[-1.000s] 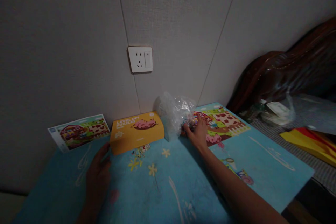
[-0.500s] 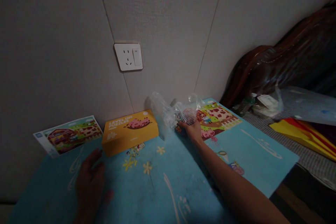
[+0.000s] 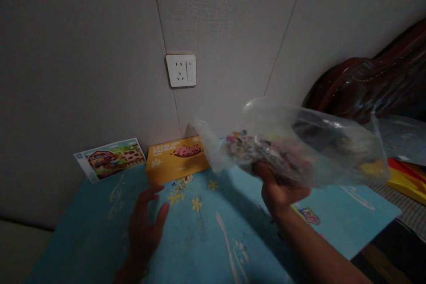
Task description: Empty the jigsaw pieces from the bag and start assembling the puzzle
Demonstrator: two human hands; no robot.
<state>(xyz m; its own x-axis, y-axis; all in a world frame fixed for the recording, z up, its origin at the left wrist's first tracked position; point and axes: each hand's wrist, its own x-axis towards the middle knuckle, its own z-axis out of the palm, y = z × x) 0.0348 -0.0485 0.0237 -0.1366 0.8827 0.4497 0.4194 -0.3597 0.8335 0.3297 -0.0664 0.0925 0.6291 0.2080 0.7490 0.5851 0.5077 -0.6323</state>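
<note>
Bag (image 3: pixel 299 148) lifted, long axis left-to-right

Your right forearm (image 3: pixel 313 239) reaches forward and left from the lower right. Your right hand (image 3: pixel 279 193) is clamped in a grip, thumb forward, other fingers largely hidden. Your left hand (image 3: pixel 144 224) is extended forward, fingers loosely curled, thumb spread apart.

Dim light, plain grey wall (image 3: pixel 100 53) with thin slanting seams (image 3: pixel 293 9), white socket-and-switch plate (image 3: pixel 181 70) on it, blue flower-patterned tabletop (image 3: pixel 199 248) along its foot, curved glossy dark-brown headboard (image 3: pixel 353 75) at right, striped grey bedding (image 3: pixel 396 199) below.
</note>
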